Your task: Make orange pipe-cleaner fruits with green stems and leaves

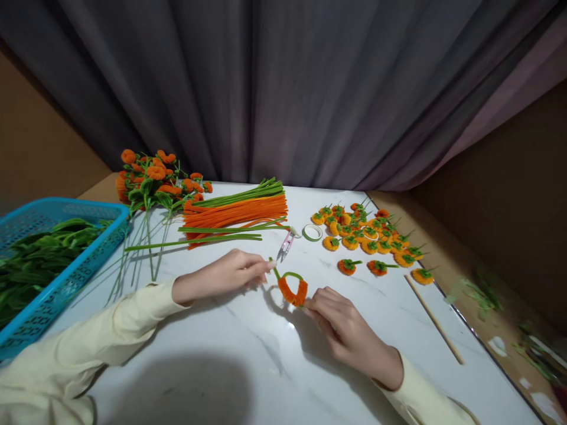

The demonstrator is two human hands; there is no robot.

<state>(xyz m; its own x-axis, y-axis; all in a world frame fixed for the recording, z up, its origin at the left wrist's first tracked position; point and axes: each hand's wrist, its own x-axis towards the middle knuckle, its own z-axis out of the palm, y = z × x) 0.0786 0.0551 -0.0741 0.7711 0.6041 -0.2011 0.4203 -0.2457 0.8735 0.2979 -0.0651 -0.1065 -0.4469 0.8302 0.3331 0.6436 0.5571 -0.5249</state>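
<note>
Between my hands hangs a loop of pipe cleaner (293, 293), fuzzy orange along its lower part and green at the top. My left hand (234, 273) pinches the green end at its upper left. At the lower right, my right hand (339, 321) grips the loop's edge near the orange part, fingers curled together. Just beyond the loop lie small pink-handled snips (287, 244), blades toward me. Farther back is a bundle of orange pipe cleaners (239, 211), with green pipe cleaners (261, 190) behind it and a few green ones laid in front.
A blue basket (88, 260) of green leaves stands at left, beside orange flowers (155, 174) on long stems. Right of the snips are a tape roll (312, 232) and several orange-yellow flower heads (349, 242). A thin wooden stick (434, 319) lies near the table's right edge.
</note>
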